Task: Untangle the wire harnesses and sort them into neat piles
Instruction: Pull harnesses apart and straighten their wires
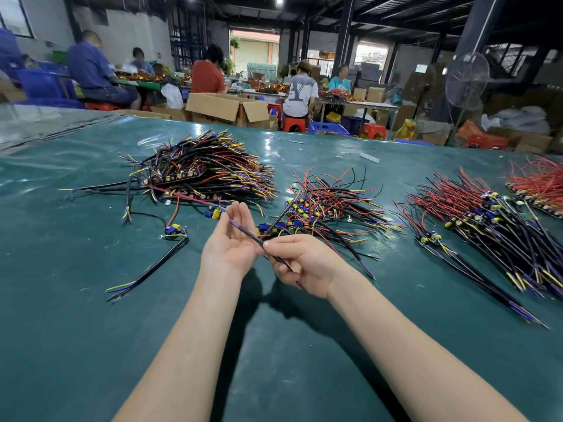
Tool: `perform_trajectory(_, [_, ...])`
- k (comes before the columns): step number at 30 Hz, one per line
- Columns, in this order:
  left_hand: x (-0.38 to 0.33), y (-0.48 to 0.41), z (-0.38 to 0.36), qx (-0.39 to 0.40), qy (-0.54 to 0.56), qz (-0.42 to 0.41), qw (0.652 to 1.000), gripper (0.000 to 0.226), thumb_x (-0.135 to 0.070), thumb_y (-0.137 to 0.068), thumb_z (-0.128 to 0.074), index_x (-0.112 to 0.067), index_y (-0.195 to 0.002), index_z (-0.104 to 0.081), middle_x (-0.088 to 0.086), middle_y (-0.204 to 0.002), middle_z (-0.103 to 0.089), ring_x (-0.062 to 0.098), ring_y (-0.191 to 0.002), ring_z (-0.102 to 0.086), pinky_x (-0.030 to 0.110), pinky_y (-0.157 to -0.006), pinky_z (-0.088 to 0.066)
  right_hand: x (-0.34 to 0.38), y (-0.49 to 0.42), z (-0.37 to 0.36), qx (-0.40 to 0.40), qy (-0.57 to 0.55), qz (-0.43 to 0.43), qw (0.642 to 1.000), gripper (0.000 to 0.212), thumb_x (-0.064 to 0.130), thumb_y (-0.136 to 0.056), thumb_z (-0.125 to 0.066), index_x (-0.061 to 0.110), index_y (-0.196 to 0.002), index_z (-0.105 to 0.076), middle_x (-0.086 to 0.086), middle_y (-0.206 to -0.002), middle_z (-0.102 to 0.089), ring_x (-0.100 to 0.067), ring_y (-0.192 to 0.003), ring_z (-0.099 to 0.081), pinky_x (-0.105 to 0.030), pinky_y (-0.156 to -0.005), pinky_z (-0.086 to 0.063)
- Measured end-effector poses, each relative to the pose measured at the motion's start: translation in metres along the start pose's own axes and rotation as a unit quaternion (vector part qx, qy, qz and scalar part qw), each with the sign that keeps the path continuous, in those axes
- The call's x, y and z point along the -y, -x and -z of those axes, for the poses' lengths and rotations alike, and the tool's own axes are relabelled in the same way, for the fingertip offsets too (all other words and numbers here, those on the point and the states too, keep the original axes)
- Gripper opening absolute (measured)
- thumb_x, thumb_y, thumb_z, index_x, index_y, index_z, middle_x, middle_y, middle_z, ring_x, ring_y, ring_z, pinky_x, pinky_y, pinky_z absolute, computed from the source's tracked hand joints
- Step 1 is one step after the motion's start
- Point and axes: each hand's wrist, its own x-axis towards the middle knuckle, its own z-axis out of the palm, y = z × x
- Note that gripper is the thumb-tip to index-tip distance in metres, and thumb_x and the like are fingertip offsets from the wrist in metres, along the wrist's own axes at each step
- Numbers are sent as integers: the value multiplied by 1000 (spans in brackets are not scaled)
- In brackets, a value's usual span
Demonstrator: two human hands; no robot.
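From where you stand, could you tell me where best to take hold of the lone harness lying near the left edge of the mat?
Take the lone harness by its straight black sheath, coming from above. That stretch lies flat and clear of the piles; the frayed tips splay loose.

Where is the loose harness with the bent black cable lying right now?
In the head view, the loose harness lies alone on the green table, left of the left hand and in front of the big left pile.
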Motion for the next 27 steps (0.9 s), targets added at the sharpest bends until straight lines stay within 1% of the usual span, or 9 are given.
perform_trajectory(4, [-11, -5, 3, 17, 50, -21, 998, 26, -13, -94, -50, 1, -74, -57, 10, -49, -63, 12, -33, -57, 20, -38, -49, -1, 6, 4, 7, 86, -56, 995, 29, 11, -93, -49, 6, -66, -56, 5, -42, -40, -2, -30, -30, -8, -32, -18])
perform_trajectory(7, [-13, -8, 5, 20, 36, -17, 999, 24, -15, -93, -53, -3, -74, -60, 7, -53, -66, 5, -33, -54, 12, -38, -45, 1, 5, 2, -44, 168, -44, 984, 30, 10, -90, -54, 7, -60, -56, 1, -45, -38, -3, -29, -28, -8, -33, -17])
perform_trajectory(10, [-10, -10, 9, 10, 21, -41, 999, 26, -16, -95, -50, -2, -74, -58, 4, -52, -65, 3, -32, -52, 9, -38, -42, 2, 1, 1, -106, 296, -13, 949, 31, 13, -86, -60, 9, -56, -56, -4, -50, -38, -9, -33, -31, -11, -34, -19])
perform_trajectory(13, [-6, -13, 15, -1, 17, -60, 998, 27, -16, -96, -49, -1, -74, -57, 2, -66, -64, 2, -34, -54, 9, -38, -41, 0, -2, 3, -139, 361, -14, 922, 28, 17, -82, -64, 10, -55, -57, -7, -51, -38, -17, -41, -29, -18, -39, -22])
perform_trajectory(18, [-8, -17, 15, -7, -48, -108, 993, 24, -13, -96, -48, -2, -75, -55, 6, -61, -65, 2, -36, -56, 10, -38, -42, -1, 1, 10, -84, 262, -3, 961, 40, 22, -88, -61, 8, -52, -52, 8, -32, -30, -5, -27, -20, -9, -36, -14])
perform_trajectory(20, [-10, -19, 15, -3, -61, -127, 990, 24, -11, -96, -47, -2, -75, -54, 6, -53, -66, 3, -36, -55, 11, -39, -43, 0, 3, 11, -58, 206, 6, 977, 40, 22, -90, -57, 7, -54, -50, 8, -34, -29, -4, -26, -18, -8, -36, -13])
perform_trajectory(23, [-13, -22, 14, 1, -80, -142, 987, 24, -11, -97, -46, -3, -75, -54, 5, -50, -65, 3, -36, -55, 10, -41, -45, 2, 6, 13, -7, 90, -11, 996, 30, 14, -93, -50, 5, -64, -55, 7, -37, -34, -2, -29, -26, -9, -35, -18])
perform_trajectory(25, [-15, -23, 12, 6, -105, -149, 983, 24, -12, -97, -46, -4, -76, -55, 3, -51, -65, 3, -36, -55, 10, -43, -45, 3, 9, 13, 22, 10, -30, 999, 27, 9, -94, -46, 4, -70, -58, 7, -39, -38, -1, -32, -31, -8, -35, -22])
perform_trajectory(27, [-17, -23, 12, 6, -120, -156, 980, 24, -12, -97, -46, -5, -76, -55, 3, -51, -65, 3, -35, -54, 9, -43, -45, 2, 9, 11, 28, -18, -33, 999, 28, 8, -93, -45, 5, -70, -59, 7, -41, -39, -1, -32, -33, -8, -36, -22])
